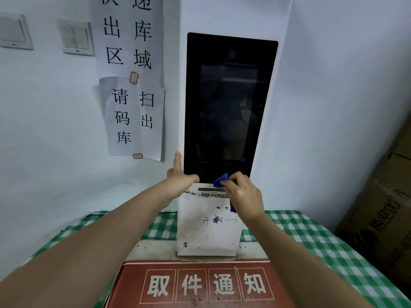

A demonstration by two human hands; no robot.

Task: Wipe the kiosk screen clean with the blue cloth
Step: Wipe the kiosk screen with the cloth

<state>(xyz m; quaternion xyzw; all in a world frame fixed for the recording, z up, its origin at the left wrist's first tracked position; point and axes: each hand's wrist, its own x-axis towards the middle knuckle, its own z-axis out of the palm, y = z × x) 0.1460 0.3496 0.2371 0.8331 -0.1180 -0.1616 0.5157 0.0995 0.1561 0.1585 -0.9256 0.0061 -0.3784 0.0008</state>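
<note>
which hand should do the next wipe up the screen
Right, probably. The right hand already grips the blue cloth at the kiosk screen's bottom edge; the left hand is bare, braced on the kiosk's left edge.

The wall [55,130] is pale blue-white. Two light switches [76,37] sit at 10 o'clock, with paper signs [131,85] taped just beside them. A green checked cloth [311,236] covers the tabletop. Brown cardboard boxes [382,207] stand at 4 o'clock.
</note>
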